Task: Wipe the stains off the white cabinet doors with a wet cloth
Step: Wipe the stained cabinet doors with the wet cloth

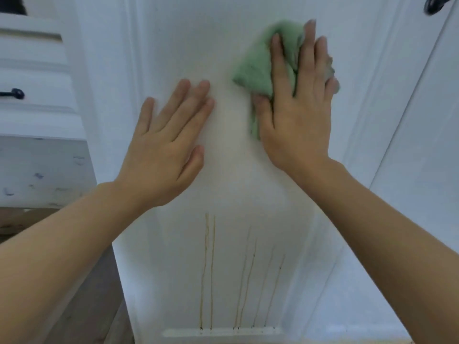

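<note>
A white panelled cabinet door [178,40] fills the middle of the view. My right hand [298,108] lies flat on a crumpled green cloth [255,70] and presses it against the upper part of the door panel. My left hand [166,147] rests flat on the same panel just to the left, fingers spread, holding nothing. Several thin brown drip stains [211,269] run down the lower part of the panel to its bottom ledge, with small dark drops at their ends.
At left stand white drawers with a dark knob [16,93] above a scuffed white side panel [44,170]. A second white door [422,145] stands to the right, with a dark handle [434,3] at the top right corner. Wooden floor [82,319] shows at lower left.
</note>
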Motion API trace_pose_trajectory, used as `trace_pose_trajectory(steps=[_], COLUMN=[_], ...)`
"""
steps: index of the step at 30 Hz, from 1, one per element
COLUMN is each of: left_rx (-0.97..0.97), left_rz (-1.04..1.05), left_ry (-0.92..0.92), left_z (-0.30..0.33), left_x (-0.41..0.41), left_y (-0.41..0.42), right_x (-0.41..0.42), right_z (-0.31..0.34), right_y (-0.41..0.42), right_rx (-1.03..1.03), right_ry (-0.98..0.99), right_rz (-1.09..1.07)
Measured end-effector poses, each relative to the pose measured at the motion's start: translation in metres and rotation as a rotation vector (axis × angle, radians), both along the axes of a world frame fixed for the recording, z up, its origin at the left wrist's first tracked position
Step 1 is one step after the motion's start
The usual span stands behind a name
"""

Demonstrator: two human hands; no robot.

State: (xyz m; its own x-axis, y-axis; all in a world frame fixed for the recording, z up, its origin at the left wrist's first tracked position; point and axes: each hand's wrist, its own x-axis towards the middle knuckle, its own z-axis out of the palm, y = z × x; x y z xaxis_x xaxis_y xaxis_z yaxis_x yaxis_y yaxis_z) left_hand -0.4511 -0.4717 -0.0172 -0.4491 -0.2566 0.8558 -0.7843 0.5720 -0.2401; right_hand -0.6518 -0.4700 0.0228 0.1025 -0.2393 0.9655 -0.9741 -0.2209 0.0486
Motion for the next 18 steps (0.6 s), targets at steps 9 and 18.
trace_pose_trajectory(steps=[9,18], left_rx=[-0.012,0.093], left_rz=[0.047,0.017], left_ry=[0.063,0.075], left_z=[-0.015,-0.016], left_x=[0.014,0.034], left_y=[-0.014,0.001], right_x=[0.025,-0.002], right_z=[-0.149,-0.041], right_y=[-0.006,0.002], right_rx=[0.084,-0.029], right_ry=[0.434,0.546], right_rz=[-0.028,0.031])
